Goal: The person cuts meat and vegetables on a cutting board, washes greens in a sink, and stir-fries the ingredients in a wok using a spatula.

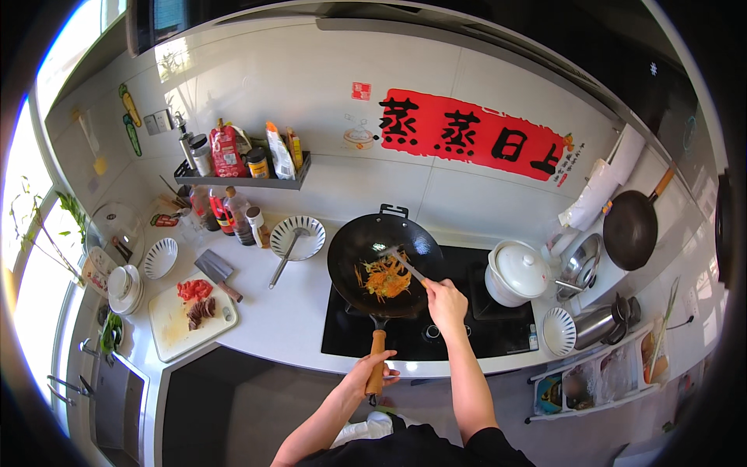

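Observation:
A black wok (344,251) sits on the left side of the black glass cooktop (496,338). Shredded orange food (385,279), with a few greenish bits, is heaped in its bottom. My left hand (370,373) is wrapped around the wok's wooden handle (378,344), thumb over the top and fingers on the far side. Gripped in my right hand (448,305) is a metal spatula (411,269) with a wooden handle, most of which my fingers hide. Its blade rests inside the wok at the upper edge of the shreds.
Left on the counter, a cutting board (166,333) bears red pieces (194,289) and dark sliced food (201,312), beside a cleaver (216,267). A striped bowl (312,242) holds a ladle (286,260). Right stand a lidded white pot (516,274) and another bowl (559,331).

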A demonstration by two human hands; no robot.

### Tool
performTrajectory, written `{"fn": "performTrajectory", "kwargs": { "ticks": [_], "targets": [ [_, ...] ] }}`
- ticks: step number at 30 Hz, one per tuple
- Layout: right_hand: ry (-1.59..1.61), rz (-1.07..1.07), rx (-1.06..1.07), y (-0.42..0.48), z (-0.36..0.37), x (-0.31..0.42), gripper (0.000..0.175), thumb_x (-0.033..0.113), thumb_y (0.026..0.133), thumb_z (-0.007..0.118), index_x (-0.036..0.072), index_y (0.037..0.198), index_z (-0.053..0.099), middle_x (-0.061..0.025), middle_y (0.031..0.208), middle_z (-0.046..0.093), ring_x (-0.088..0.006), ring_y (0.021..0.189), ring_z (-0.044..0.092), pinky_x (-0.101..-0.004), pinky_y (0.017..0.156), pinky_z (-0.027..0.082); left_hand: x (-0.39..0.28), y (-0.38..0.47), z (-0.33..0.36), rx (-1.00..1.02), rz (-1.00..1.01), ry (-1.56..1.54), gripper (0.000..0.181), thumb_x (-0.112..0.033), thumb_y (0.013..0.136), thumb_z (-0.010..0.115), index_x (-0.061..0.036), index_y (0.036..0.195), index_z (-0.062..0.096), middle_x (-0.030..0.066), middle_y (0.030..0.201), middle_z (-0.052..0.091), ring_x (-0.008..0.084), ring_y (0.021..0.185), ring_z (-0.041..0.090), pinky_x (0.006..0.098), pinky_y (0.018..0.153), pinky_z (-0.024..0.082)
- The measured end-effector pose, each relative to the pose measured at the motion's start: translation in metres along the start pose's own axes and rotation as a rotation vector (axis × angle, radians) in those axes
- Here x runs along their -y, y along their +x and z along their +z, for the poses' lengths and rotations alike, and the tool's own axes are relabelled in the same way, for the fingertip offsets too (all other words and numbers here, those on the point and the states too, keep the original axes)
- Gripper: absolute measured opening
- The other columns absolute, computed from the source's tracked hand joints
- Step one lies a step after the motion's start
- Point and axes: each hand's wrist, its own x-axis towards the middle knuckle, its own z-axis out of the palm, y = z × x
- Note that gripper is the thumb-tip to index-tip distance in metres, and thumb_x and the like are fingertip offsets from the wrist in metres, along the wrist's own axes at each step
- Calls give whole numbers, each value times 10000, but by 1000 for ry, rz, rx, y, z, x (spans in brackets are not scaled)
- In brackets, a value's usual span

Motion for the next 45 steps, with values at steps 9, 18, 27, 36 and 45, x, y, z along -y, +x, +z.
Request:
{"fn": "performTrajectory", "kwargs": {
  "ticks": [9,18,27,36,45],
  "targets": [
    [-86,21,71,-31,-4,0,197,170,889,648,212,1070,711,-77,826,617,-290,704,662,-420,573,535,0,0,-1,3,-1,-16,372,-249,953,642,-38,1254,582,46,630,562,245,883,677,457,895,564],
    [-37,73,-22,-38,-11,-10,210,192,922,626,177,1108,722,-88,822,622,-322,685,662,-428,590,532,-3,-3,4,-4,-1,13,457,-268,952,634,-16,1318,526,60,629,543,243,884,635,473,937,551],
    [56,104,60,-48,-17,4,184,189,929,623,181,1071,741,-93,816,655,-345,713,663,-449,627,527,0,1,-2,7,0,-4,391,-253,959,633,-28,1272,567,49,630,566,244,873,679,465,907,559],
    [58,84,127,-40,-10,6,182,168,913,642,199,1043,766,-58,850,670,-299,748,667,-404,638,523,1,1,-4,7,1,-13,381,-256,953,637,-30,1255,578,47,637,564,237,862,676,461,898,566],
    [343,-9,196,-29,-1,-26,165,236,911,672,200,1043,763,-39,888,680,-279,763,668,-372,646,518,-2,-3,1,-11,0,30,444,-259,975,598,-10,1332,510,61,625,513,250,884,641,475,938,551]
  ]
}}
